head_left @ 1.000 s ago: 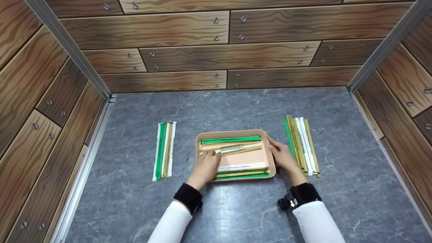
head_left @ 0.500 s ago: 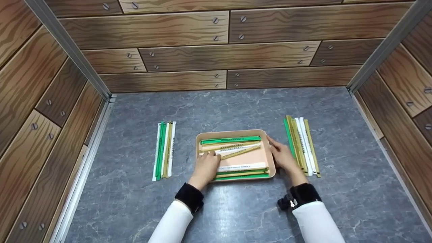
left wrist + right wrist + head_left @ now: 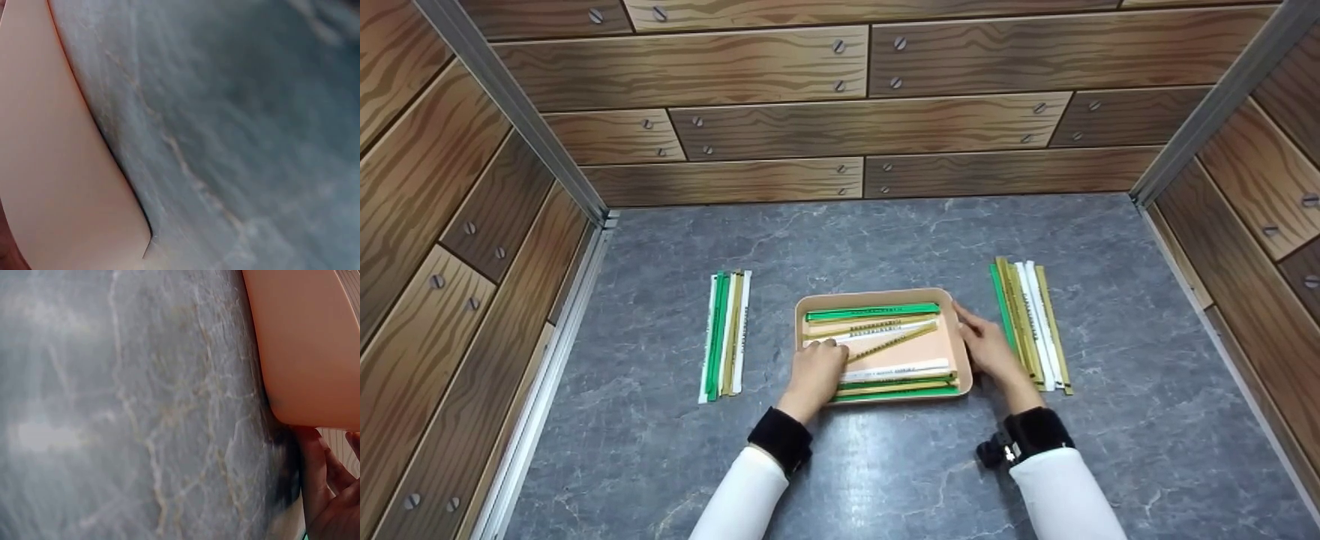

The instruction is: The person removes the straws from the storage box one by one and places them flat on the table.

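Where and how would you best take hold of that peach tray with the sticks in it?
I'd grip the peach tray by its two short ends, one hand coming in from each side. It's a shallow rectangle with raised walls, and its sticks lie mostly lengthwise, so holding both ends should keep it level. The right hand touches the right end.

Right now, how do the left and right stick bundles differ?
The left bundle has white along both outer edges; the right bundle has green on its left edge, gold on its right. In the head view, the left bundle's far end slants right; the right bundle's slants left. Both mix green, gold and white.
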